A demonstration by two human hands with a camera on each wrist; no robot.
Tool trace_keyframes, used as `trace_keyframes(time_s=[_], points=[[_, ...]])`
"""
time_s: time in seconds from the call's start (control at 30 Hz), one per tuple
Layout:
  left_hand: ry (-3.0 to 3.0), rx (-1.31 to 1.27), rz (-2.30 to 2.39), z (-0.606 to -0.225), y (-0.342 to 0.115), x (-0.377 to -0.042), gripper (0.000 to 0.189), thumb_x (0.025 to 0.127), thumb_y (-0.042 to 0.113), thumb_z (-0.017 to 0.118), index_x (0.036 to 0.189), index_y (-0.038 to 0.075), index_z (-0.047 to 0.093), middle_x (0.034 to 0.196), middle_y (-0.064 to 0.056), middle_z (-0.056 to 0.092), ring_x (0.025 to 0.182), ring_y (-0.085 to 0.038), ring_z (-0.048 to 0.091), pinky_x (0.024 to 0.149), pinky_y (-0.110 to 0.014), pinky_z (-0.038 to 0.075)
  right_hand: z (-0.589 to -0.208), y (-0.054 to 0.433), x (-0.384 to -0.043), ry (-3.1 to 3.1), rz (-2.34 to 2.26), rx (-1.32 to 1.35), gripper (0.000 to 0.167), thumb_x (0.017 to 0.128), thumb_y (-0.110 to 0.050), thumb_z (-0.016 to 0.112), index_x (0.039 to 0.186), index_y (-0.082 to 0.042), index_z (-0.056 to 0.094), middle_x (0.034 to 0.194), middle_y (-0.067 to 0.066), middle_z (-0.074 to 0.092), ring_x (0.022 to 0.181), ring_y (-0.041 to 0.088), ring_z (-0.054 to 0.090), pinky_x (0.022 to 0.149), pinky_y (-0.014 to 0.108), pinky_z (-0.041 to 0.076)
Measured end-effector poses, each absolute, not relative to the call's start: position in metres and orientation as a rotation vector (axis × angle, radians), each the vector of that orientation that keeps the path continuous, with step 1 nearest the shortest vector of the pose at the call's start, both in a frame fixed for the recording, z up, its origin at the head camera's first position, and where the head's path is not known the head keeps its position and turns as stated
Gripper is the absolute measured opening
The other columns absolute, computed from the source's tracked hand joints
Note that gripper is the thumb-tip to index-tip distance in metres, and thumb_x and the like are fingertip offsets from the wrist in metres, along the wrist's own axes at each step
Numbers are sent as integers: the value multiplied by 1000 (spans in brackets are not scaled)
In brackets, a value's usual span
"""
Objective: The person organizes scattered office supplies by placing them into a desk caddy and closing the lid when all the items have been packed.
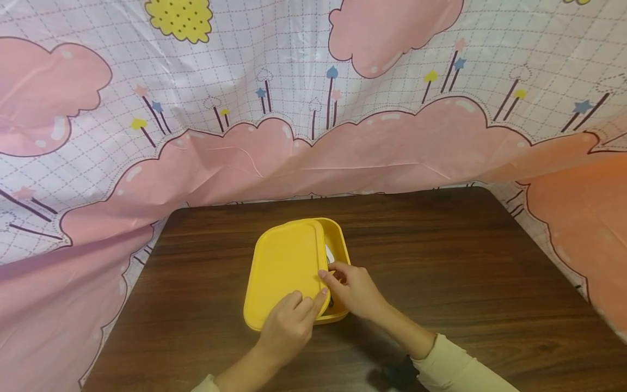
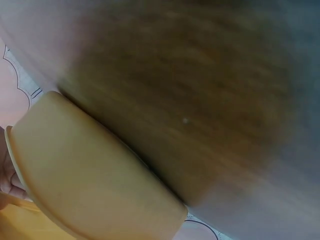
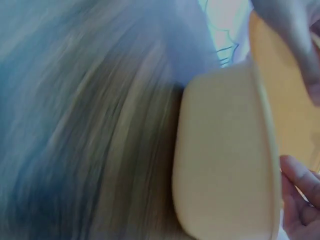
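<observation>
A yellow plastic box (image 1: 340, 237) sits on the table with its yellow lid (image 1: 284, 258) lying over it, shifted left so that a strip of the inside shows along the right. In that gap a white item (image 1: 330, 254) is partly visible; most of the contents are hidden. My right hand (image 1: 361, 292) pinches the lid's right edge, thumb on top and fingers toward the opening. At the near right corner my left hand (image 1: 289, 325) grips the lid with bent fingers. The box's side wall (image 3: 222, 155) fills the middle of the right wrist view.
The dark wood-grain table (image 1: 465, 261) extends around the box. Behind it hangs a patterned curtain (image 1: 313, 163) with pink clouds, which also runs down along both sides of the table. A dark shadowy patch (image 1: 397, 375) lies beneath the right forearm.
</observation>
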State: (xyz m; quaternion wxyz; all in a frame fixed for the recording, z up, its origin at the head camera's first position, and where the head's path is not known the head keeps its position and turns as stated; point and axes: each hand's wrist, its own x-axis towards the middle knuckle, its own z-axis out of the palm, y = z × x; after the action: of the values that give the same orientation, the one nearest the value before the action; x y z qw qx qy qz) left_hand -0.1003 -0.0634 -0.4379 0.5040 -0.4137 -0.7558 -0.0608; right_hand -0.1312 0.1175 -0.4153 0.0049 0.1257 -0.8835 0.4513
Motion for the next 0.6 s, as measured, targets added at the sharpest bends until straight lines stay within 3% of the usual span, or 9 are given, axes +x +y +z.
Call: trace_keyframes(time_s=[0.1,0.23,0.3,0.6], points=[[-1822,-999,-154,-438,-63,-100,38,96,-4,39,106,6,74,66,4,45,59,-9,32,51,-15,28,-413,116,-132,-2778,1619,307,28,94,-35,62,96,-8,68,65,4,63,54,8,51,46,20,43],[-1828,-1004,-146,-439,-63,-101,38,96,-3,39,108,6,74,66,4,45,59,-9,33,51,-15,29,-412,114,-134,-2702,1971,222,29,95,-27,61,99,2,66,78,8,72,65,10,66,62,30,59],[-1835,-1006,-132,-440,-63,-101,38,96,-3,39,109,6,73,67,4,45,60,-10,34,51,-15,30,-412,113,-135,-2632,2161,155,29,95,-22,60,103,6,65,84,8,73,71,12,69,71,36,61],[-1882,-993,-70,-440,-62,-99,37,96,0,40,109,10,74,69,4,49,61,-11,39,52,-17,34,-413,113,-137,-2472,2471,2,28,95,-14,58,105,11,62,80,-1,71,70,9,69,71,29,60]])
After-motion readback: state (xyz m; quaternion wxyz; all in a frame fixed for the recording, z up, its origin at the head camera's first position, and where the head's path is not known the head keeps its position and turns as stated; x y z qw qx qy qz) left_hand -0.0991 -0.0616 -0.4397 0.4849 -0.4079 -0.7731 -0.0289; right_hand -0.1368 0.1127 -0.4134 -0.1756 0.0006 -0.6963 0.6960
